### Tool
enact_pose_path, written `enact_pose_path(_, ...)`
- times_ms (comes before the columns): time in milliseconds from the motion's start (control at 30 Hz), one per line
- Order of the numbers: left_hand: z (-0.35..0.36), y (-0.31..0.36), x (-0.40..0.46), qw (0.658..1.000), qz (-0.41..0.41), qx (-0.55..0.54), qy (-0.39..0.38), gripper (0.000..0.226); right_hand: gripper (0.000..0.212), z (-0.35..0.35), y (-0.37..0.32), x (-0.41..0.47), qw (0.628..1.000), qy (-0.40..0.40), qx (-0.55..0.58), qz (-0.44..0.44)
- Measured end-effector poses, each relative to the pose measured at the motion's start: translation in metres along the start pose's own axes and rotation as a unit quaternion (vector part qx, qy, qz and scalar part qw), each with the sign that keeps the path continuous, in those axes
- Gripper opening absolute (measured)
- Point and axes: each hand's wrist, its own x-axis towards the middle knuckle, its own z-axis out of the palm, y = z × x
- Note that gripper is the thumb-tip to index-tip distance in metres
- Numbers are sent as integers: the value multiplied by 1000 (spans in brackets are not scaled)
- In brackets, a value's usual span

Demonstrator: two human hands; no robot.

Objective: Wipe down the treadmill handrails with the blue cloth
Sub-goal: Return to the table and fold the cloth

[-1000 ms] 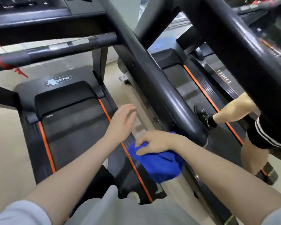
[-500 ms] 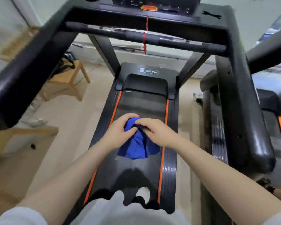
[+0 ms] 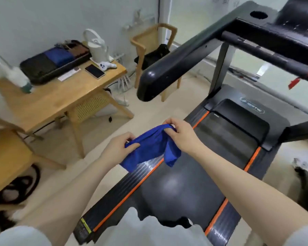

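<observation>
The blue cloth [image 3: 150, 148] hangs stretched between both hands above the treadmill's left side rail. My left hand [image 3: 117, 148] pinches its left end; my right hand [image 3: 180, 134] pinches its upper right end, and a fold droops below. The black left handrail [image 3: 181, 57] runs from its rounded end at upper centre up to the console, well above and beyond the cloth and touching neither hand. A black crossbar [image 3: 267, 50] with a red safety clip [image 3: 294, 82] spans the front. The right handrail is out of frame.
The treadmill belt [image 3: 194, 174] with orange stripes lies below my arms. To the left stands a wooden table [image 3: 60, 96] carrying a black tray, a phone and a white kettle. A wooden chair [image 3: 149, 41] with a black bag is behind the handrail's end.
My view has swung left, from the right handrail to the left one. Both hands now hold the cloth and have pulled it apart; a second ago only the right hand held it.
</observation>
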Motion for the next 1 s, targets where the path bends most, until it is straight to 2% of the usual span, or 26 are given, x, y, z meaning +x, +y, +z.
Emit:
enact_pose_path(100,-45,-55,-20,997,-66,-21,43,7,12,49,-38,29,999,-21,23,-8)
enact_pose_path(233,-84,-116,-41,983,-134,-48,114,10,4,106,-75,65,994,-104,23,-21)
enact_pose_path(367,-111,-147,-49,962,-181,-86,184,16,5,139,-101,96,994,-100,2,-47)
enact_pose_path(533,-144,-163,-25,952,-209,-121,187,25,5,165,-124,150,993,-78,-52,-72)
enact_pose_path(600,-157,-167,-8,947,-212,-137,199,26,12,177,-133,180,989,-86,-91,-73)
enact_pose_path(733,-190,-175,42,906,-257,-228,246,27,22,196,-153,240,979,-179,-96,-23)
enact_pose_path(900,-246,-168,108,848,-290,-359,262,23,29,200,-180,306,955,-291,-21,49)
enact_pose_path(1000,-273,-171,136,865,-269,-319,279,30,32,207,-199,347,938,-341,16,56)
